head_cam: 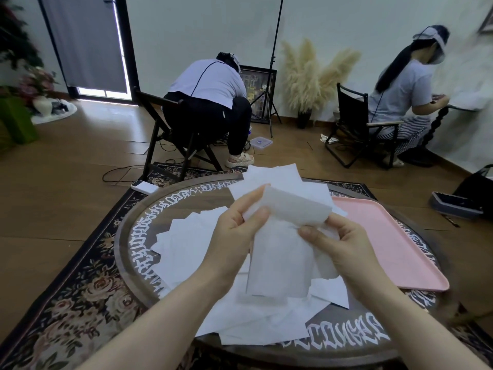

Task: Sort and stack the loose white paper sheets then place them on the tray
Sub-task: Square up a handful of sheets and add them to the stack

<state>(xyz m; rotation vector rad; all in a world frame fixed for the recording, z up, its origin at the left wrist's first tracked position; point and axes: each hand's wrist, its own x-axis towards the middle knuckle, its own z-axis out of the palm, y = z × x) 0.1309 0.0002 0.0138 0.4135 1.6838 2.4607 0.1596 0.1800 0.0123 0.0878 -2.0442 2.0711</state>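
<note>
Two hands held white paper sheets above a round table.
Left hand [237,225] and right hand [344,247] pinched curled held sheets [290,206]; loose sheets [192,252] littered the table [128,236] beside a pink tray [400,249].

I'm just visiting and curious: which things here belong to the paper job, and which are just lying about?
Part of the job:
- held sheets, gripped by left hand and right hand
- loose sheets on the round table
- pink tray

Just lying about:
- white device
- plastic box
- dark case
</note>
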